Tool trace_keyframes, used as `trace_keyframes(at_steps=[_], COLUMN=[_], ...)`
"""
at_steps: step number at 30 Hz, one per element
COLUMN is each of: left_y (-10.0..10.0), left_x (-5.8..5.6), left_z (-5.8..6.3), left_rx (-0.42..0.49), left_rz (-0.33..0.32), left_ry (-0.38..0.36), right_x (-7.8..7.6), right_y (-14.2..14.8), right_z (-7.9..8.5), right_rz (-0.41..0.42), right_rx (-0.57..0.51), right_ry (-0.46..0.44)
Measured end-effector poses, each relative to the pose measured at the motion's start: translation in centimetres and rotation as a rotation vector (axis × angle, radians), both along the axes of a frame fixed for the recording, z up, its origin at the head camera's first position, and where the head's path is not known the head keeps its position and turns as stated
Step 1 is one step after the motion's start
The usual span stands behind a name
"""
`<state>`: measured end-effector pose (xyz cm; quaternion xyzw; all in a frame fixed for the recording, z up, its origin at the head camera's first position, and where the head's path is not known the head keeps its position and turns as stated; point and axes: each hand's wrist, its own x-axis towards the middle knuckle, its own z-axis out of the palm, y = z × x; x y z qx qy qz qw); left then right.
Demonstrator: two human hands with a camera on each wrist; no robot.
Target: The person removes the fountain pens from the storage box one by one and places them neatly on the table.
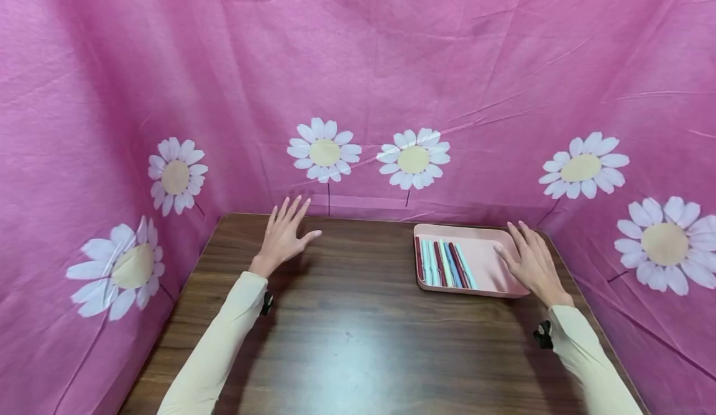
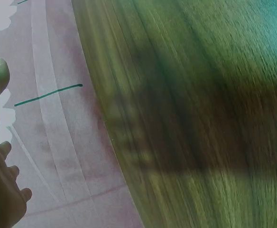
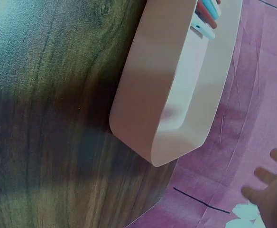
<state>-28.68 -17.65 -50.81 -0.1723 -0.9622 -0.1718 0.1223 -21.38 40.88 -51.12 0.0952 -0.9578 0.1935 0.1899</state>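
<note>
A shallow pink tray (image 1: 486, 255) lies at the back right of the table. Along its left half several slim pens (image 1: 444, 264) in dark red, pale mint, cream and blue stand side by side in a row; some of their ends show in the right wrist view. My right hand (image 1: 534, 266) hovers over the tray's right end, fingers extended and holding nothing. Over the table's back left part is my left hand (image 1: 283, 235), fingers spread, thumb out to the side, with nothing in it. Only part of the left hand (image 2: 5, 175) enters the left wrist view.
The dark wood-grain table (image 1: 347, 334) ends at the back against a pink cloth (image 1: 369, 61) printed with white daisies, which also hangs along both sides. Each wrist wears a small black device (image 1: 542, 334) below the cream sleeve.
</note>
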Motion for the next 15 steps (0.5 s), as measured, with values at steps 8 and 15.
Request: trace_keyframes(at_steps=[8, 15], left_y=[0.5, 1.2], left_x=[0.1, 0.3], left_z=[-0.6, -0.8], left_rx=[0.016, 0.044], left_rz=[-0.004, -0.013], left_ry=[-0.018, -0.044], right_x=[0.2, 0.4], right_y=[0.6, 0.9], right_z=[-0.5, -1.0], right_rz=[0.033, 0.011], right_rx=[-0.084, -0.084], right_ry=[0.120, 0.083])
